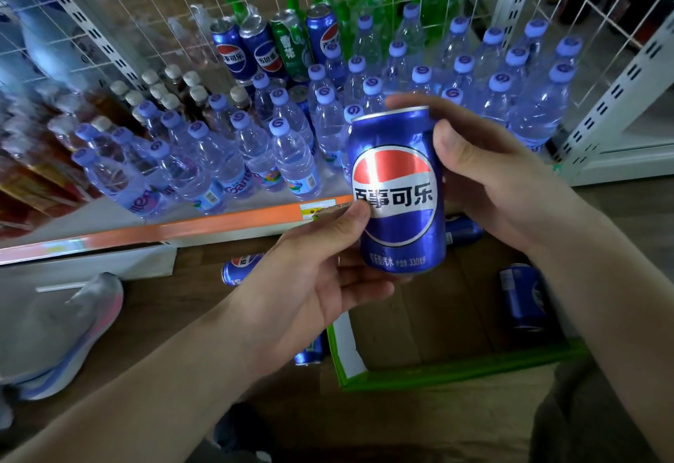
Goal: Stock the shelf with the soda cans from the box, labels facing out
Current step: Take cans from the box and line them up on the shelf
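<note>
I hold a blue soda can (pixel 395 192) upright in front of me, its red, white and blue logo facing the camera. My left hand (pixel 313 280) grips its lower left side with the thumb on the label. My right hand (pixel 488 174) wraps the top and right side. Below, the open cardboard box (pixel 419 324) with a green rim holds more blue cans, one at the right (pixel 523 298) and one at the far edge (pixel 463 231). At the back of the shelf (pixel 182 231) stand several cans (pixel 260 48), three blue and one green, labels outward.
Rows of clear water bottles with lilac caps (pixel 291 134) fill most of the shelf, with brown bottles (pixel 175 90) at the left and green bottles (pixel 350 6) behind. Two cans (pixel 237 269) lie on the floor left of the box. A grey shoe (pixel 69 331) is at the lower left.
</note>
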